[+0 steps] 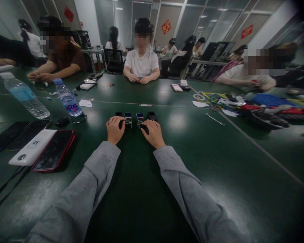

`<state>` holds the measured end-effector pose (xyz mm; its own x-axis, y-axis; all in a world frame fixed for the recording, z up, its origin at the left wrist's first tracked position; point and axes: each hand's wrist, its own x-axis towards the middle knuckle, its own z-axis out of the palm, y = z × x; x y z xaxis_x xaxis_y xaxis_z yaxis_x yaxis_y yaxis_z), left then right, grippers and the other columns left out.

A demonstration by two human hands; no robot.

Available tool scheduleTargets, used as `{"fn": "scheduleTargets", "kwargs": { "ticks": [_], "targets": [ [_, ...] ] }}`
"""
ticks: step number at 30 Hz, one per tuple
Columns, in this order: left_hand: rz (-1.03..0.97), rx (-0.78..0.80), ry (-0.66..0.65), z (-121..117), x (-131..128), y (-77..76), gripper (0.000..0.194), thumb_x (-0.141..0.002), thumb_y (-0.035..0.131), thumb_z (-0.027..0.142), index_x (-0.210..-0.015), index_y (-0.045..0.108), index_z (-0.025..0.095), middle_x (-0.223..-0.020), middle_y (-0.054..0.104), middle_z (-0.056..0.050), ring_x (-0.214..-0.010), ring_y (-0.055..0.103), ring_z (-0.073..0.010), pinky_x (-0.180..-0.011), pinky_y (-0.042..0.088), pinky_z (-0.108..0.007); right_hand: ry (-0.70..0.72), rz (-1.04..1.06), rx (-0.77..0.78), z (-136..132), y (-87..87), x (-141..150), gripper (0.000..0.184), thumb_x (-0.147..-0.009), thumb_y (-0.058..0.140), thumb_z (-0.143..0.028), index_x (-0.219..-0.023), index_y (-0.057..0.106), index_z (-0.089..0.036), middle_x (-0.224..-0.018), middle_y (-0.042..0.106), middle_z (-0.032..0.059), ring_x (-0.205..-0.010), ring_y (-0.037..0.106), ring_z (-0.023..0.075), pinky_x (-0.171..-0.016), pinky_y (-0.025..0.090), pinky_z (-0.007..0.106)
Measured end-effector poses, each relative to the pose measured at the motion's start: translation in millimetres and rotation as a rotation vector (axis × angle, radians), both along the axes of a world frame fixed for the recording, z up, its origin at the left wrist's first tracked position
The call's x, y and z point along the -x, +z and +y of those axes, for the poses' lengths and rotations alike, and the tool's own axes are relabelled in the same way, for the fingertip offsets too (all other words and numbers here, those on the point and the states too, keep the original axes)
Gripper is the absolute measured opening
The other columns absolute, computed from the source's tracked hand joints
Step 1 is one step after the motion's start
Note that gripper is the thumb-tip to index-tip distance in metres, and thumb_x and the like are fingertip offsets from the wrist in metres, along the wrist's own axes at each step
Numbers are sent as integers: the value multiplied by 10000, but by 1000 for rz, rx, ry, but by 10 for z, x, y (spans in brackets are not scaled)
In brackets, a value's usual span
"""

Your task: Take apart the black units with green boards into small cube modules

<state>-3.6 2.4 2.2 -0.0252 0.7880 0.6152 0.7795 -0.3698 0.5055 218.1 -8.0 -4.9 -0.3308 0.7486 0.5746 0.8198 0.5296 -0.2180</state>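
In the head view, rests the left hand (115, 130) and the right hand (152, 132) on the dark green surface (139, 189), about midway between its sides and short of its far edge. Curls both inward like mirror images, the left beside a left device (128, 115), the right against a right device (140, 115), each small, with a screen and green circuitry. Impossible to tell whether grasping firmly or only touching, with dark forms half hidden inside both curls. Shows a left block (119, 114) and a right block (152, 116), both dark, just outside the devices. Sets the devices side by side but apart, screens turned up, presumably for easy viewing and equal reach. Toward the left side, lines up a black phone (8, 135), a second phone (31, 135), a white slab (31, 148) and a red-cased phone (54, 148), probably for clearance around the hands. Beyond these, includes a white-capped bottle (27, 96) and a blue-capped bottle (68, 99), both closed and see-through, apparently with clear liquid at a level hard to read. Toward the right, well apart, shows a wrench (215, 119) and tangled cables (215, 99).
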Motion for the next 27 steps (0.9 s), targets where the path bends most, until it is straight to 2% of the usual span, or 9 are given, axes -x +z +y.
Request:
{"fn": "scheduleTargets", "kwargs": {
  "ticks": [6, 15, 21, 27],
  "targets": [
    [129, 20, -52, -43, -58, 8, 211, -929, 476, 302, -1022, 662, 266, -1148, 678, -62, -1218, 487, -279, -1032, 293, -497, 5, 27, 18, 15, -2, -11, 266, -956, 499, -248, -1200, 594, -203, -1234, 602, 86, -1235, 487, 247, -1050, 346, 437],
    [95, 14, -50, -48, -47, 27, 207, -933, 469, 290, -1002, 662, 262, -1131, 684, -53, -1211, 492, -269, -1028, 286, -492, 21, -3, -26, -9, -8, 11, 306, -969, 486, -256, -1261, 564, -202, -1312, 549, 88, -1276, 440, 241, -1067, 334, 424],
    [19, 6, 32, -6, 7, 10, 220, -933, 467, 314, -999, 666, 248, -1111, 685, -64, -1169, 520, -269, -1003, 334, -477, -127, 106, -25, 19, 18, -74, 339, -970, 464, -291, -1292, 544, -219, -1395, 463, 100, -1331, 370, 263, -1070, 337, 459],
    [-176, -1, 131, 251, 290, -68, 234, -915, 481, 315, -992, 682, 224, -1079, 684, -78, -1129, 545, -257, -1021, 369, -444, -316, 260, 29, 171, -133, -213, 422, -932, 501, -323, -1324, 523, -171, -1374, 450, 171, -1299, 395, 315, -1039, 376, 522]
  ]
}}
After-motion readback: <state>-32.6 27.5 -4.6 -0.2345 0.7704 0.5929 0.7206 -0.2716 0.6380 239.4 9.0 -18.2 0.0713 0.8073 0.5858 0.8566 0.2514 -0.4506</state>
